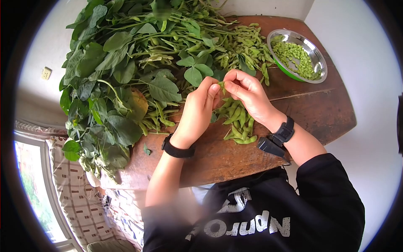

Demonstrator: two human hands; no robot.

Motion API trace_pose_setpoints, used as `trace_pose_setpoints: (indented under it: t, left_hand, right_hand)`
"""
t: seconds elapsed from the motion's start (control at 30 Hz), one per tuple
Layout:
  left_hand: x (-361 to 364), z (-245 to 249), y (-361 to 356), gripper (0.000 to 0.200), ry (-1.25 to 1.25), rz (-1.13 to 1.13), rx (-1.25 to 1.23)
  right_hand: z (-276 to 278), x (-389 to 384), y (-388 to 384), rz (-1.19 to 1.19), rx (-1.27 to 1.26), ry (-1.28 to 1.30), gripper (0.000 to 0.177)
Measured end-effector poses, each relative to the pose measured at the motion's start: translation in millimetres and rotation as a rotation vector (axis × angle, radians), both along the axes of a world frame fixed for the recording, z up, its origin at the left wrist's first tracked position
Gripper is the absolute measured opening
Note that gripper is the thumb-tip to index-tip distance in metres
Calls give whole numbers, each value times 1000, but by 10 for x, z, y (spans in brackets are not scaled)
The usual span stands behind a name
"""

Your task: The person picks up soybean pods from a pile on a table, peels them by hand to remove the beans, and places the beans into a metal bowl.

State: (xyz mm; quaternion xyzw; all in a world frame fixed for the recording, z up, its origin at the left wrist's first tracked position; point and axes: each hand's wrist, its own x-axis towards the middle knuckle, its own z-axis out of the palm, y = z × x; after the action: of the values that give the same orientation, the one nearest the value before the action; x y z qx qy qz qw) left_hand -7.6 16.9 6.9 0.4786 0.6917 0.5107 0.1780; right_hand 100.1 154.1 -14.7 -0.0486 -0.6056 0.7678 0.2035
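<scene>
Between the fingertips of both hands is a small green soybean pod (222, 87), partly covered by the fingers. My left hand (200, 105) pinches it from the left, thumb against the fingers. From the right, my right hand (248, 93) closes thumb and forefinger on its other end. Just below the hands lies a small heap of plump green soybean pods (240, 122) on the wooden table. A metal bowl (324, 69) with a green outside holds shelled green soybeans (296, 56), to the right of my right hand.
A large pile of leafy soybean plants (126, 63) covers the table's left and back. More pods (247, 40) lie near the bowl. By my right wrist is a black device (270, 148) on the wooden table (201, 157). A window (35, 180) and curtain (73, 189) are at lower left.
</scene>
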Motion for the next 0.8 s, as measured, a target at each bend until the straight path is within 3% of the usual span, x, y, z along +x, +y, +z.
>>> trace_pose_setpoints:
  t: [0.23, 0.3, 0.33, 0.4, 0.5, 0.8]
  left_hand:
    - [-49, -39, 12, 20, -180, -98, 40]
    - [1, -102, 73, 16, 171, 131, 229]
    - [6, -91, 64, 16, 171, 131, 229]
    - [26, -38, 44, 16, 424, 298, 243]
    - [-8, -20, 13, 16, 576, 226, 153]
    - [33, -60, 26, 17, 413, 113, 112]
  right_hand:
    - [78, 14, -23, -60, 74, 26, 10]
    - [26, -31, 8, -136, 209, 63, 9]
    - [11, -44, 16, -214, 343, 99, 8]
    - [58, -3, 2, -267, 452, 74, 7]
    - [91, 15, -6, -340, 623, 68, 6]
    - [93, 30, -14, -299, 687, 136, 5]
